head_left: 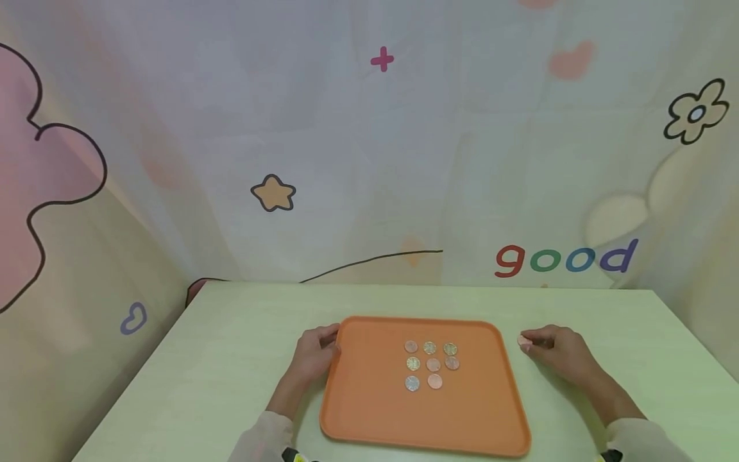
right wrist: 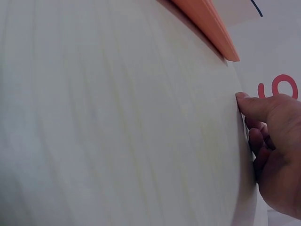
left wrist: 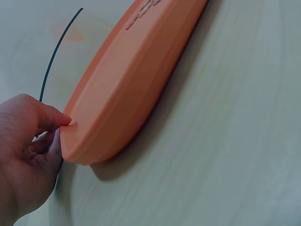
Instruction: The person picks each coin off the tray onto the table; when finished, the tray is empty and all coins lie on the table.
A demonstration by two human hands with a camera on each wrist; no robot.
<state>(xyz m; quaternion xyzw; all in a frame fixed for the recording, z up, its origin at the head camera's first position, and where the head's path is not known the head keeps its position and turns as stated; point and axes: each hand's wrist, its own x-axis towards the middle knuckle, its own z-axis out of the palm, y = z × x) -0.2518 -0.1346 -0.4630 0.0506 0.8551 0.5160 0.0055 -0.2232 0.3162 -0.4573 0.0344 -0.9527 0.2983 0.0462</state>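
Note:
An orange tray lies on the table in the head view. On it, several coins stand in rows, three in each of the two far rows and two in the near row. Most look copper or gold, while the near-left coin is silvery. At the tray's left side, my left hand pinches the rim near the far corner; the left wrist view shows a fingertip over the edge. Right of the tray, my right hand pinches a copper-coloured coin at its fingertips, low over the table. The right wrist view hides this coin.
The pale wood-grain table extends on both sides of the tray. Behind it hangs a printed curtain with a star, a flower and the word "good", and the cloth continues along the left and right sides.

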